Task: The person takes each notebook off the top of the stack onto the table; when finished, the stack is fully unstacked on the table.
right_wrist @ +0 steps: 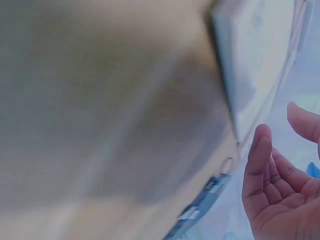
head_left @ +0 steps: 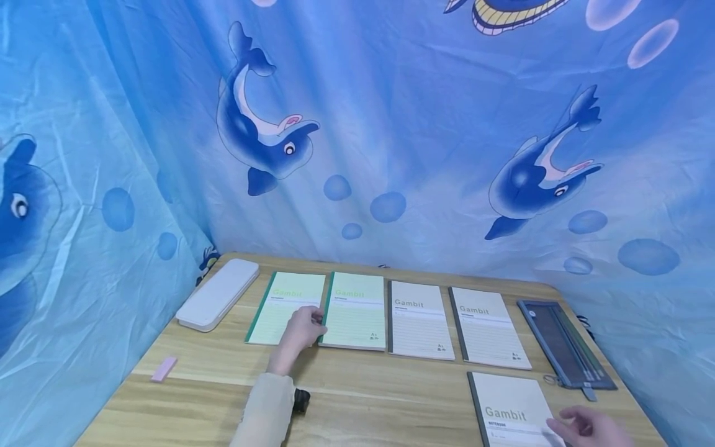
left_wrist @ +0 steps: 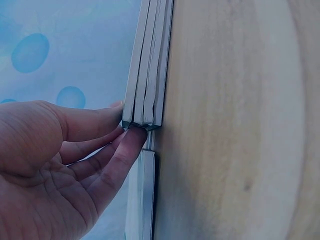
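Observation:
Four Gambit notebooks lie in a row on the wooden table (head_left: pixel 363 397): two green ones (head_left: pixel 285 307) (head_left: pixel 357 307) and two grey ones (head_left: pixel 416 320) (head_left: pixel 486 326). My left hand (head_left: pixel 304 328) rests at the gap between the green pair. In the left wrist view its fingertips (left_wrist: pixel 135 140) touch the near corner of the notebook edges (left_wrist: pixel 147 60), and the thumb lies on the cover side. A fifth grey notebook (head_left: pixel 511 406) lies at the front right. My right hand (head_left: pixel 581 425) hovers by its lower right corner, relaxed and holding nothing (right_wrist: pixel 279 122).
A white pencil case (head_left: pixel 219 293) lies at the back left, and a pink eraser (head_left: pixel 164 368) sits near the left edge. A dark grey zip pouch (head_left: pixel 564 341) lies along the right edge. Blue dolphin-print cloth walls in the table behind and at both sides.

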Demonstrator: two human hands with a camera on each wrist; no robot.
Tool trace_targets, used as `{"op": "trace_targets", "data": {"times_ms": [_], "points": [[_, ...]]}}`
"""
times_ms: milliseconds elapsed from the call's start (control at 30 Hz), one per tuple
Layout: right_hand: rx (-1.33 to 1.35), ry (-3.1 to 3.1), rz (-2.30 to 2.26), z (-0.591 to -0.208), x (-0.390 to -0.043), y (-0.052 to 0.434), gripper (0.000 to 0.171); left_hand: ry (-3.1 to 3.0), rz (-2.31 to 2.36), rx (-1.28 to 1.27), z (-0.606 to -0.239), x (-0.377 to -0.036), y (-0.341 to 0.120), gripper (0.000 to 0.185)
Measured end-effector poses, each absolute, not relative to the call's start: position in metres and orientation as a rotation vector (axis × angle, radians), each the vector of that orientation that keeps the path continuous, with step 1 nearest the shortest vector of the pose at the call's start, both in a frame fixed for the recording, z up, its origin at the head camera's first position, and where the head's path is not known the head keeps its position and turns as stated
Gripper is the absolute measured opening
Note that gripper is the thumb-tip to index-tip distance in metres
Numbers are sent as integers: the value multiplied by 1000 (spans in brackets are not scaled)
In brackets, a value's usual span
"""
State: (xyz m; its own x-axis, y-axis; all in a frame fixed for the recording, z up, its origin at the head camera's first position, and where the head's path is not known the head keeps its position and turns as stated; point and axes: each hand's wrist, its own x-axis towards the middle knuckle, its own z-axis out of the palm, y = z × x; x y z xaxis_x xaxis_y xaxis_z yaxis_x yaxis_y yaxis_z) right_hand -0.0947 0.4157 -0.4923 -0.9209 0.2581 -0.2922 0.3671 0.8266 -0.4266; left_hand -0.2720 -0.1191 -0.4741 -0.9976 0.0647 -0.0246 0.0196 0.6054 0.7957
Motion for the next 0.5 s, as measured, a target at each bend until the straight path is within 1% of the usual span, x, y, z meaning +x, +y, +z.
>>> {"op": "trace_targets", "data": {"times_ms": [100, 233, 500], "points": [[432, 2834, -717, -474, -101, 403, 69, 2769, 1369, 76, -475, -273, -118, 39], [342, 2895, -748, -458, -114, 384, 58, 2767, 1371, 72, -475, -274, -117, 39], [136, 3043, -850, -440, -140, 346, 42, 2773, 1366, 75, -476, -272, -119, 40]]}}
